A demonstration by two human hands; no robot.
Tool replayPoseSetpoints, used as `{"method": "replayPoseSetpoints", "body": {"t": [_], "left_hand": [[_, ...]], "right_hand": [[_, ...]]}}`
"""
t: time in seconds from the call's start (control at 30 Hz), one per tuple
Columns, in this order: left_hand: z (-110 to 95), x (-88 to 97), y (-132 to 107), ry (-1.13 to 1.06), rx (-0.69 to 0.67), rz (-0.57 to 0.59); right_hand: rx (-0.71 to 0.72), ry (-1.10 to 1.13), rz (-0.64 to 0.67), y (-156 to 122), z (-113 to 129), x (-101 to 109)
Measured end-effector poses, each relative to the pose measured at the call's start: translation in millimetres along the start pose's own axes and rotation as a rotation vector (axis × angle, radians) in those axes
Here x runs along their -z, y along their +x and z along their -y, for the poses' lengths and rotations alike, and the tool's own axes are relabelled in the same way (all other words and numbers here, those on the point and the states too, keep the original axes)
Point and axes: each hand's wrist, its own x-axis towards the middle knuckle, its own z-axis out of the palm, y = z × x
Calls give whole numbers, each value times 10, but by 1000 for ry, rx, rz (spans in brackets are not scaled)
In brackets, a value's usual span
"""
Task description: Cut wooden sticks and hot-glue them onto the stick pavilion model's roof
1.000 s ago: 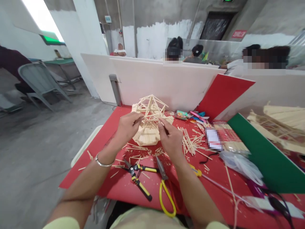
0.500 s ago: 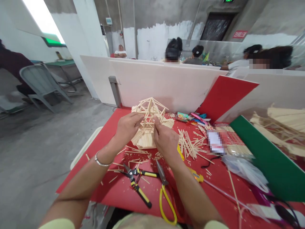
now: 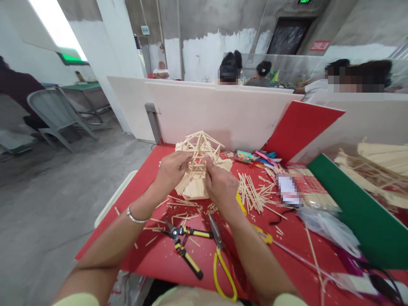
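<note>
Nearest the camera, yellow-handled scissors (image 3: 223, 263) and black-and-yellow snips (image 3: 183, 244) lay flat on the red bench (image 3: 149, 259), blades pointing away from the person, with offcuts and chips scattered around them. A yellow-handled tool (image 3: 262, 234) lay just to the right, partly hidden by the right forearm. A metal bangle (image 3: 135, 217) sat on the left wrist.

Further in, both hands met at the stick model (image 3: 199, 168), which stood upright on the bench approx. mid-width. The left hand (image 3: 172, 170) was narrowed to a pinch on the frame's left side, and the right hand (image 3: 221, 187) was closed thumb-to-finger on a stick at the frame's front. The right hand blocked the model's lower right corner, so the contact there couldn't be made out.

A fan of loose sticks (image 3: 251, 193) lay beside the right hand. Farther right were a clear plastic bag (image 3: 325, 229) and a green board (image 3: 360, 212) propped on edge, w/ more stick work behind it. Small coloured packets (image 3: 244, 155) lay near the model's far side, below a leaning red board (image 3: 299, 127).

At the back, a white partition (image 3: 223, 114) closed off the bench. Other people (image 3: 229, 72) sat beyond it, and a grey chair (image 3: 54, 112) stood on the floor far left.
</note>
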Motion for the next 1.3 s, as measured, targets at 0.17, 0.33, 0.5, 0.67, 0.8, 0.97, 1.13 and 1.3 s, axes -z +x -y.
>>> {"method": "replayPoseSetpoints", "body": {"t": [0.17,0.33,0.5,0.67,0.8,0.97,1.13,1.3], "left_hand": [[11,-3,-2,-7,19,17],[42,-29,-12,-20,11,-22],[63,-47,-18,-52,12,-40],[66,-56,-10,-74,41,-29],[74,-45,-4,-71,16,-19],[95,-45,-11,-62,0,-7],[45,-30,8,-62,10,-6],[-214,224,-55,-70,92,38]], "right_hand": [[84,-20,-132,72,-50,-38],[110,1,-83,135,-68,-65],[114,-5,-64,136,-82,-91],[116,-19,-74,139,-101,-93],[111,-40,-82,145,-103,-89],[120,-44,-87,146,-105,-85],[111,-31,-83,151,-90,-69],[143,62,-70,76,-34,110]]}}
